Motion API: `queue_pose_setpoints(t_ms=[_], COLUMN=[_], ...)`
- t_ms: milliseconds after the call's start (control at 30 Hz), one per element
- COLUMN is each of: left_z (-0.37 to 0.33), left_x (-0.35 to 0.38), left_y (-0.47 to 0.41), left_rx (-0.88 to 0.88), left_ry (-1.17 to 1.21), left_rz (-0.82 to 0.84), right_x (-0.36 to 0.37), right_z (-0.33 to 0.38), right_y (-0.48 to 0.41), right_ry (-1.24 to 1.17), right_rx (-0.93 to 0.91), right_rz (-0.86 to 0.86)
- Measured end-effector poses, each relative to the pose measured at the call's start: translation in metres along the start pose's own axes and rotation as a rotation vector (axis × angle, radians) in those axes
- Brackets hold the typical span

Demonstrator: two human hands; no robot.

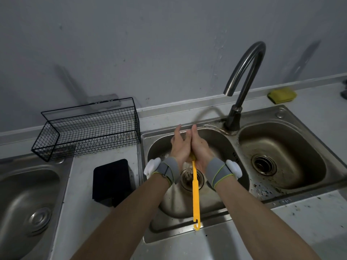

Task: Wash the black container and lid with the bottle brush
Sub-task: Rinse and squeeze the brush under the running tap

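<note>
Brush head hidden: I only see the yellow handle of the bottle brush (195,188) coming out from between the palms, hook end toward the near rim of the sink basin (178,207). The area around the palms is blurred, so I can't make out bristles. Both elbows are cut off at the bottom edge.

Left hand (180,147) and right hand (200,149) are pressed palm to palm over the basin, with the brush clamped between them. Left fingers (177,132) are straight and slightly spread at the tips. Right fingers (194,130) are straight and held together, touching the left hand. Nothing is curled round the handle. There are grey wrist straps (165,170) on both arms.

The black container (111,182) sits on the desk (78,188) just beside the basin's left rim, untouched. I can't tell if the lid is on it or which way up it is.

The wire basket (90,128) is at the desk's back edge. The faucet (244,72) is behind the basin and the sponge (281,94) is far back right. A second basin (281,147) is on the right.
</note>
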State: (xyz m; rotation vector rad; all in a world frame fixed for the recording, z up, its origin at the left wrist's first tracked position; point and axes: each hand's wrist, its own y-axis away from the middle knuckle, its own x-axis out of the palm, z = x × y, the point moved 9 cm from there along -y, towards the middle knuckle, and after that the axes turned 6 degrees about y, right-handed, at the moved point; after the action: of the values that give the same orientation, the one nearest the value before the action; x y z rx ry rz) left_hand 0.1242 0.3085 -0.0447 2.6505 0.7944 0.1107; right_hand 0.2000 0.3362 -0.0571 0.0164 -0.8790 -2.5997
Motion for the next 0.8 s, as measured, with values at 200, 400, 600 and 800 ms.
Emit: queue_pose_setpoints(t_ms=[200, 400, 600, 800], left_z=[0.004, 0.003, -0.001, -0.017], left_x=[0.007, 0.008, 0.011, 0.018], left_y=[0.003, 0.005, 0.017, 0.023], left_rx=[-0.109, -0.159, -0.279, -0.217], left_ry=[0.216, 0.211, 0.334, 0.44], left_rz=[0.001, 0.012, 0.063, 0.115], right_x=[0.012, -0.001, 0.0, 0.004], right_z=[0.018, 0.023, 0.023, 0.029], right_y=[0.014, 0.014, 0.011, 0.012], right_ry=[0.052, 0.057, 0.059, -0.011], right_rx=[-0.084, -0.069, -0.049, -0.033], right_rz=[-0.007, -0.048, 0.019, 0.034])
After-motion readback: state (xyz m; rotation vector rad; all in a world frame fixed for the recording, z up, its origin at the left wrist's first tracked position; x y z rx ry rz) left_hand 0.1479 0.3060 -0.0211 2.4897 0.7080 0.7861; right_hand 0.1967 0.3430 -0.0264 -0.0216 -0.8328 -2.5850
